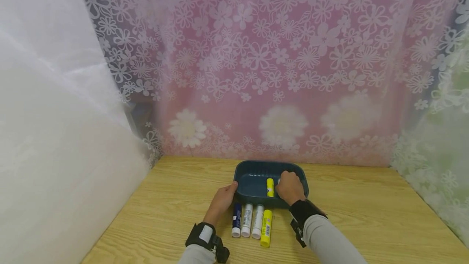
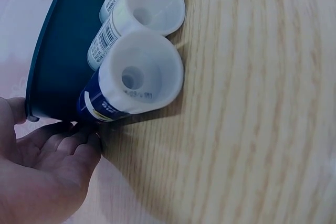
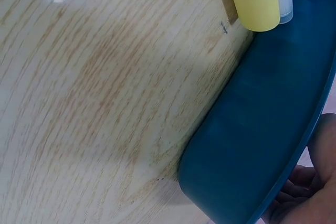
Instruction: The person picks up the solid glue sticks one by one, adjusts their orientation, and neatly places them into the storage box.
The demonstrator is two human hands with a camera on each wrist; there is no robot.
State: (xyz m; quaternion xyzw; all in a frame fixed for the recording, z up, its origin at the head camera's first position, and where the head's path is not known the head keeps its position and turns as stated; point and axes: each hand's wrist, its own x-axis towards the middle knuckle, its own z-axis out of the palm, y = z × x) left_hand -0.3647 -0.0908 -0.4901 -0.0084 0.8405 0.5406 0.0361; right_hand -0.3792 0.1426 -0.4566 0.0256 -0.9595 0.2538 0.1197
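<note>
A dark teal tray (image 1: 250, 186) stands on the wooden table. My left hand (image 1: 222, 199) grips its left end, thumb on the rim and fingers against the outer wall in the left wrist view. Inside the tray, my right hand (image 1: 291, 187) has its fingers curled around a glue stick, of which only a pale end shows; the tray wall hides it in the right wrist view. Left of that hand is a yellow glue stick (image 1: 270, 187). Before the tray lie a navy glue stick (image 1: 237, 220), two white glue sticks (image 1: 247, 220) and another yellow glue stick (image 1: 266, 228).
The wood-grain table (image 1: 351, 203) extends to both sides of the tray. Behind it hangs a pink flowered curtain (image 1: 234, 129), and a white sheet (image 1: 73, 146) closes off the left side.
</note>
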